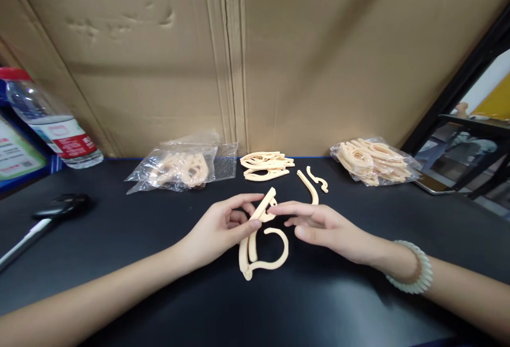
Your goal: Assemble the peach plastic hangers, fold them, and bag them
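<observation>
Between the fingers and thumb of my left hand (225,223) is a folded cream plastic folding hanger (244,254), held tilted above the black table. Its round hook (285,251) points to the right at the lower end. My right hand (326,227) is open, with fingers stretched toward the hanger's upper part. The index fingertip is at a small notched piece there; whether it presses on it I cannot tell. Just beyond my right hand lie a loose curved hanger arm (309,188) and a small wavy piece (317,180).
Several folded hangers (266,166) are stacked at the back. Clear bags of hanger parts lie to the left (179,169) and right (372,161). A water bottle (56,124) and a black-headed tool with a pale handle (59,206) are at left. Cardboard (159,60) stands behind.
</observation>
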The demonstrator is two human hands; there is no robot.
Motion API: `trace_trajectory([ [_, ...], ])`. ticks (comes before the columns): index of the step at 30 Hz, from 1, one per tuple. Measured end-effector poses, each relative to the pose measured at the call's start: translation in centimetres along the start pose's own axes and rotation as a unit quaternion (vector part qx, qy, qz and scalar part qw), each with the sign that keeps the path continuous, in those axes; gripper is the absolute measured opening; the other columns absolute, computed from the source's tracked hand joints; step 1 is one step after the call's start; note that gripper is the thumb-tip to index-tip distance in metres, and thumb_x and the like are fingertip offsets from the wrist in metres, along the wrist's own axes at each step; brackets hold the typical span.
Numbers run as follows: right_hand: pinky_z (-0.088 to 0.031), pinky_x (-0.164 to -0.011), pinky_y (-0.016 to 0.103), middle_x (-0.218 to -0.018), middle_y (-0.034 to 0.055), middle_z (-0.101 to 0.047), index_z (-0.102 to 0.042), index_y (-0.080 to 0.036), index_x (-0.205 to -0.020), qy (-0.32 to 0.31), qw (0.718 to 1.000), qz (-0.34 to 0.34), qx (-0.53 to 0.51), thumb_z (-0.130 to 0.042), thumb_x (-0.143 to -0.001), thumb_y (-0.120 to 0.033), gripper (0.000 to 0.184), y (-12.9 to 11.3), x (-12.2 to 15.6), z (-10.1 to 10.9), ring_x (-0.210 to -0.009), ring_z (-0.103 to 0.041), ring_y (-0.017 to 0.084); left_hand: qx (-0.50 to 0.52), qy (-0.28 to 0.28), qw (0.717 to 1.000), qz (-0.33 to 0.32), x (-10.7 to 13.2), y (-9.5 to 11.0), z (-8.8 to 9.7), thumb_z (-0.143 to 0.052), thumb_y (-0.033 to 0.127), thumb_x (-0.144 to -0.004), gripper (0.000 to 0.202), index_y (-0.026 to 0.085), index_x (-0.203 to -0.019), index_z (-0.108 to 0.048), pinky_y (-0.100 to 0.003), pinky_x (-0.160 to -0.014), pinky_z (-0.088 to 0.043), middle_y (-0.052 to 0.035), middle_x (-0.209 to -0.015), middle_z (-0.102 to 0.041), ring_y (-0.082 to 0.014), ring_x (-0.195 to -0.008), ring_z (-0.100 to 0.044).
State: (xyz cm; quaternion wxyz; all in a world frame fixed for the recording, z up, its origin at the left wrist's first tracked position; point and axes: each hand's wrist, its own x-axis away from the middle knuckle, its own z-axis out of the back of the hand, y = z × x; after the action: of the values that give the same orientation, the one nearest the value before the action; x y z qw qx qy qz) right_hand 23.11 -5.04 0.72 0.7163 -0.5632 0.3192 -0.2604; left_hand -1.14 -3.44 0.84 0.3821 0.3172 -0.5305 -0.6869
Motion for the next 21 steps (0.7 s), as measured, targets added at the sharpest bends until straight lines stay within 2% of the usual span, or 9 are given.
trace_trajectory([
  [4,-0.047,-0.098,0.036,-0.113,0.0084,-0.065,-0.064,-0.019,-0.113,0.113,0.987,-0.035,-0.109,-0.069,-0.084,-0.036,0.033,0.7,-0.3,0.0,-0.108,-0.062,0.019,-0.032,0.030,0.999,-0.020,0.1,-0.1,0.0,-0.061,0.035,-0.086,0.040,0.019,-0.122,-0.058,-0.028,-0.067,-0.054,0.0007,-0.084,-0.058,-0.0135,-0.069,-0.060],
  [6,-0.054,-0.081,0.031,-0.094,0.0049,-0.065,-0.061,-0.017,-0.105,0.168,0.975,-0.056,-0.137,-0.072,-0.082,-0.036,0.032,0.9,-0.5,-0.1,-0.088,-0.066,0.016,-0.074,0.057,0.995,-0.035,0.1,-0.2,0.1,-0.057,0.036,-0.088,0.037,0.018,-0.120,-0.059,-0.029,-0.067,-0.053,-0.0010,-0.083,-0.061,-0.0156,-0.072,-0.061],
  [8,-0.053,-0.062,0.025,-0.080,-0.0002,-0.061,-0.055,-0.017,-0.105,0.197,0.967,-0.073,-0.144,-0.072,-0.081,-0.036,0.035,1.0,-0.6,-0.1,-0.068,-0.064,0.012,-0.129,0.079,0.987,-0.047,0.1,-0.2,0.2,-0.053,0.034,-0.090,0.036,0.017,-0.121,-0.058,-0.029,-0.067,-0.052,-0.0031,-0.085,-0.063,-0.0174,-0.074,-0.062],
  [11,-0.041,-0.043,0.019,-0.075,-0.0017,-0.060,-0.050,-0.016,-0.115,0.167,0.972,-0.108,-0.122,-0.067,-0.085,-0.039,0.042,0.7,-0.5,-0.1,-0.048,-0.056,0.007,-0.223,0.098,0.966,-0.090,0.1,-0.4,0.2,-0.050,0.027,-0.091,0.031,0.017,-0.119,-0.059,-0.031,-0.075,-0.051,-0.0058,-0.093,-0.067,-0.0190,-0.082,-0.063],
  [14,-0.030,-0.035,0.016,-0.073,-0.0005,-0.062,-0.051,-0.013,-0.117,0.111,0.979,-0.151,-0.084,-0.059,-0.090,-0.041,0.040,0.3,-0.4,-0.1,-0.039,-0.047,0.004,-0.311,0.108,0.932,-0.151,0.4,-0.7,0.1,-0.048,0.022,-0.093,0.027,0.019,-0.117,-0.060,-0.028,-0.074,-0.050,-0.0055,-0.097,-0.067,-0.0177,-0.082,-0.064],
  [17,-0.022,-0.031,0.014,-0.066,-0.0030,-0.059,-0.054,-0.013,-0.111,0.081,0.978,-0.185,-0.053,-0.056,-0.091,-0.040,0.034,-0.1,-0.2,-0.3,-0.034,-0.041,0.002,-0.427,0.084,0.875,-0.214,0.7,-1.0,-0.1,-0.043,0.019,-0.097,0.026,0.019,-0.117,-0.059,-0.025,-0.066,-0.050,-0.0056,-0.099,-0.067,-0.0164,-0.080,-0.064],
  [21,-0.021,-0.029,0.013,-0.058,-0.0050,-0.057,-0.057,-0.013,-0.103,0.013,0.975,-0.218,-0.030,-0.053,-0.092,-0.044,0.033,-0.3,-0.1,-0.4,-0.031,-0.038,0.002,-0.598,0.044,0.732,-0.324,1.0,-0.7,-0.4,-0.039,0.019,-0.100,0.024,0.015,-0.111,-0.060,-0.027,-0.059,-0.047,-0.0043,-0.084,-0.067,-0.0172,-0.070,-0.063],
])
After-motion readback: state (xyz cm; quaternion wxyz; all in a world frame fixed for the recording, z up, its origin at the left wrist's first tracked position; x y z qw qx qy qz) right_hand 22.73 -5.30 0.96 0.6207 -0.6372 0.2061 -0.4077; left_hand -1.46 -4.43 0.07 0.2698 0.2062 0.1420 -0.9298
